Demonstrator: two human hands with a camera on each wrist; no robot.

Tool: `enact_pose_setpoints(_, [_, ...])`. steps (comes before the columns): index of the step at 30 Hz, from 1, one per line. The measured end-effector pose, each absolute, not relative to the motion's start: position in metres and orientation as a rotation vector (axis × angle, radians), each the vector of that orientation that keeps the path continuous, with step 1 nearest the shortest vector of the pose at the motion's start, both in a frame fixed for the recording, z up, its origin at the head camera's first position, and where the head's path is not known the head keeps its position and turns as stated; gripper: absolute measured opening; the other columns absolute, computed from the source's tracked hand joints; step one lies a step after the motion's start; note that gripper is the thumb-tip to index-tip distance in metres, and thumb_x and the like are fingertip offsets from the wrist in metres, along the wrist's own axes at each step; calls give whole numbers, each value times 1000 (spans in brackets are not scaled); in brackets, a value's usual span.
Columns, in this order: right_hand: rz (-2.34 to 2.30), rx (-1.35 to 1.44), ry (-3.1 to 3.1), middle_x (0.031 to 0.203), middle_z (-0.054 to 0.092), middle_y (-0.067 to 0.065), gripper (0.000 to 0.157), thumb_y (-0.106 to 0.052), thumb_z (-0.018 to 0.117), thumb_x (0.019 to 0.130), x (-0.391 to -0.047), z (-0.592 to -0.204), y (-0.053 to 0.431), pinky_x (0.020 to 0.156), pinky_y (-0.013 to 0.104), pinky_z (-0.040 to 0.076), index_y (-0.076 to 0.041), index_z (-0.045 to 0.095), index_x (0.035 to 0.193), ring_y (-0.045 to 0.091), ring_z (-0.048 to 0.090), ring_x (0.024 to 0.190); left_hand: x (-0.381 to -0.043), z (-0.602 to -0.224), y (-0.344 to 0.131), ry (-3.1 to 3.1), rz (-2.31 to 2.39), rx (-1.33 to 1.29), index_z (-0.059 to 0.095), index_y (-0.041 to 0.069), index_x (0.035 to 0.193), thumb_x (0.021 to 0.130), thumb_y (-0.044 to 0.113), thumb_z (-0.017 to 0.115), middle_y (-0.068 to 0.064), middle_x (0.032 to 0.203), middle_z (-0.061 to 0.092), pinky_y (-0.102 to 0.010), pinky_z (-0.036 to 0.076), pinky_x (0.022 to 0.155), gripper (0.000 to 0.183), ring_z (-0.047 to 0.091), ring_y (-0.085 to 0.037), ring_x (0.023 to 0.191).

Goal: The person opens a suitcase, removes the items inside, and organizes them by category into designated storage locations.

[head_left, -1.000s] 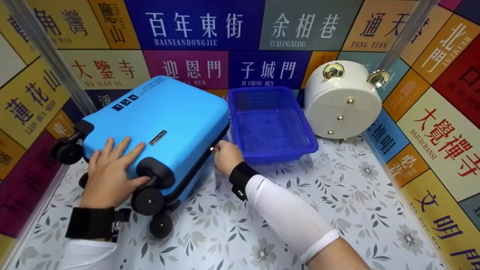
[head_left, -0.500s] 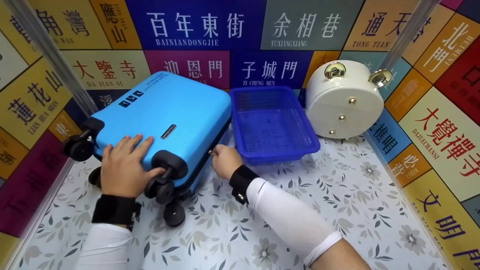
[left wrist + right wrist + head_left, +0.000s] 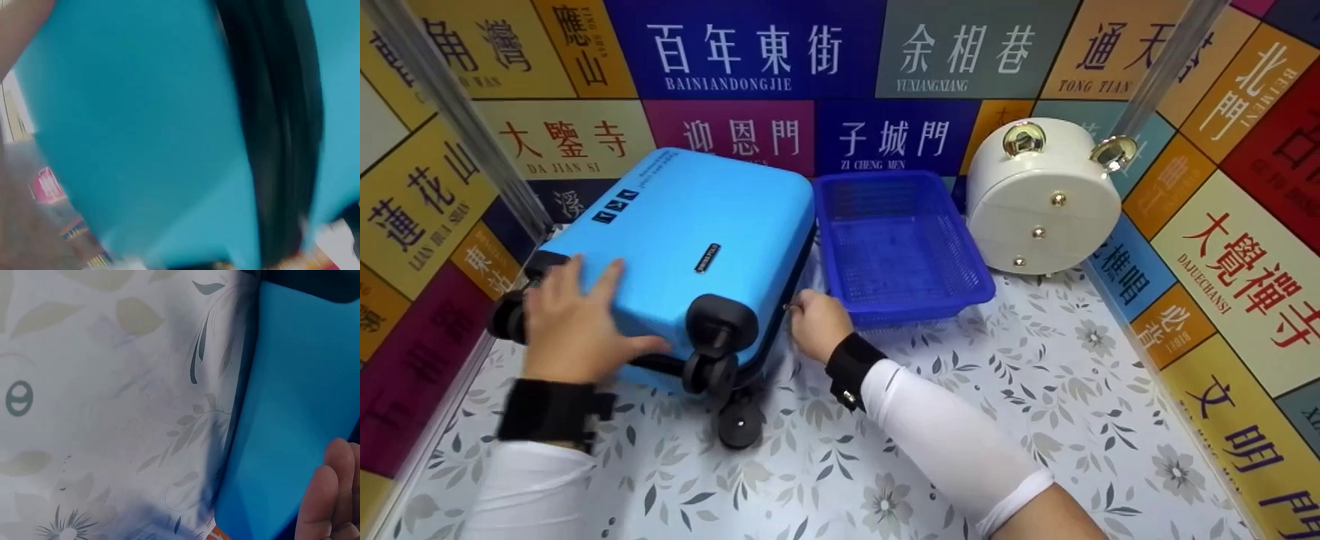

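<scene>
A bright blue suitcase (image 3: 735,202) lies on its side face, with black wheels (image 3: 740,422) toward me, in the head view. My left hand (image 3: 570,322) is at its near end between the wheels, fingers spread; it is blurred, so contact is unclear. On the right long side, my right hand (image 3: 819,324) pinches a small metal zipper pull (image 3: 788,306) at the black seam. In the left wrist view, blue shell and the black zipper band (image 3: 275,129) fill the frame. Curled right fingers (image 3: 318,500) appear beside the blue side (image 3: 281,410) in the right wrist view.
A blue plastic basket (image 3: 904,309) stands right of the suitcase. Beyond it is a round white case (image 3: 1035,225) with gold knobs. Printed walls (image 3: 847,52) enclose the flower-patterned surface (image 3: 960,450) at the back and both sides.
The suitcase has turned, its near wheels swinging right and its side seam becoming steeper. My left hand moved right with it, then back left. My right hand has stayed almost in place.
</scene>
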State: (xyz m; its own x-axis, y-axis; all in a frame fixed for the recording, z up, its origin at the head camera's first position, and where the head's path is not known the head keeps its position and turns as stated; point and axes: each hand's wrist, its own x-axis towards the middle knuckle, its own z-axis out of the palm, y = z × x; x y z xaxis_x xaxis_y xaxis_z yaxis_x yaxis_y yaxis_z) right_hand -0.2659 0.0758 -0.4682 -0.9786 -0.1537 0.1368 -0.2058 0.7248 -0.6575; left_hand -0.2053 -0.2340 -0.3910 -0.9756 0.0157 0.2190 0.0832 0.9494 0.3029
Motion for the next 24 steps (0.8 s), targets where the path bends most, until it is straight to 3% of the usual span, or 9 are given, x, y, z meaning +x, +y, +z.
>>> enact_pose_setpoints(3, [1101, 295, -2878, 103, 80, 12, 19, -15, 57, 105, -266, -467, 74, 81, 43, 61, -5, 74, 104, 31, 77, 93, -211, -395, -268, -2903, -482, 15, 20, 25, 170, 61, 87, 80, -35, 172, 2, -80, -2, 121, 139, 7, -67, 153])
enact_pose_setpoints(7, [1093, 305, -2889, 97, 78, 11, 18, -16, 57, 106, -265, -465, 71, 78, 44, 60, -6, 71, 101, 30, 75, 88, -217, -399, -286, -2843, -452, 82, 26, 30, 169, 58, 89, 81, -39, 167, 18, -80, 21, 116, 137, 30, -69, 141])
enact_pose_setpoints(10, [1052, 337, -2874, 92, 77, 11, 17, -16, 59, 105, -261, -464, 69, 77, 44, 59, -6, 69, 95, 30, 74, 85, -217, -398, -284, -2858, -389, 147, 22, 34, 169, 55, 94, 76, -46, 157, 28, -80, 29, 108, 140, 37, -70, 131])
enact_pose_setpoints(17, [1083, 432, -2858, 83, 74, 8, 19, -15, 60, 104, -243, -465, 70, 69, 39, 56, -8, 68, 88, 24, 69, 73, -207, -397, -264, -2910, -295, 348, 7, 37, 170, 51, 106, 62, -55, 140, 36, -78, 37, 102, 148, 40, -65, 123])
enact_pose_setpoints(24, [1128, 374, -2882, 86, 75, 3, 15, -15, 61, 102, -229, -466, 73, 75, 38, 59, -10, 71, 93, 21, 70, 79, -198, -397, -234, -2961, -308, 539, -5, 32, 170, 60, 108, 49, -57, 142, 31, -75, 39, 102, 144, 40, -67, 125])
